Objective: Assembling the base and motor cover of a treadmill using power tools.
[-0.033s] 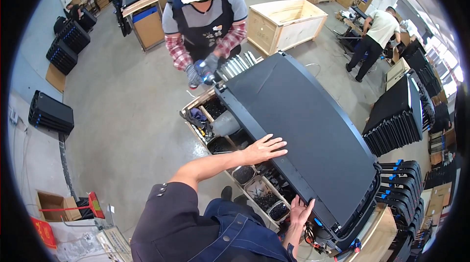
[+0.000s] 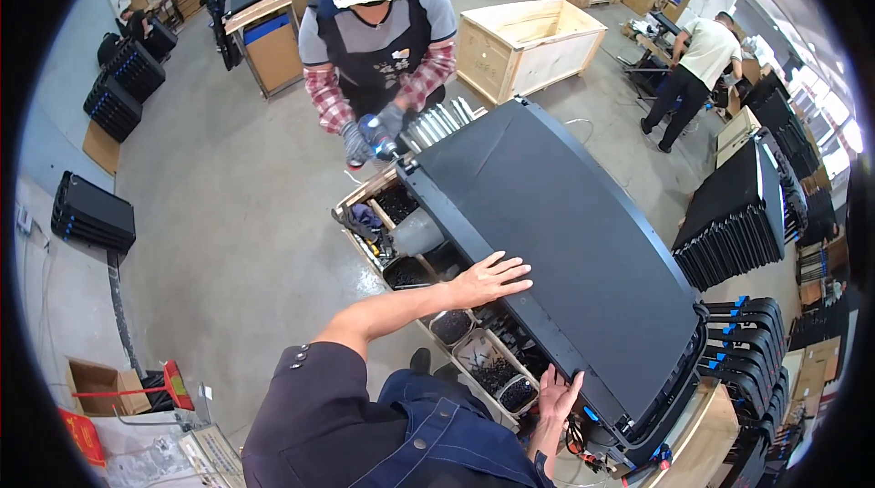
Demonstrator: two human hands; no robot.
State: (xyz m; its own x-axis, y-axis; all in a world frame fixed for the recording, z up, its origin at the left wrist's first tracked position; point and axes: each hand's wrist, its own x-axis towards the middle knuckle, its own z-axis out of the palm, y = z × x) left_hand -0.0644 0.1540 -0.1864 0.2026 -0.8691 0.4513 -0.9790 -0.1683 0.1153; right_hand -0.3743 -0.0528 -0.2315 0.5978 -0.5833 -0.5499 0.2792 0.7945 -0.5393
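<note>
Black panel (image 2: 556, 215) lies slantwise before me, long, its far edge slightly bowed. My left hand (image 2: 490, 281) rests flat on its near margin, fingers spread. My right hand (image 2: 554, 397) sits well apart from the left, near the panel's near-right corner, palm turned up against the edge; I cannot tell whether the fingers grip underneath. Beside the near edge I log bins (image 2: 512, 354) of small dark parts (image 2: 492, 369). At the opposite end, a co-worker in grey gloves (image 2: 355, 143) holds a blue power drill (image 2: 378, 135) close to the corner, beside pale metal tubes (image 2: 442, 126). Farther out: a wooden crate (image 2: 551, 60); at right, stacked dark panels (image 2: 729, 224).
</note>
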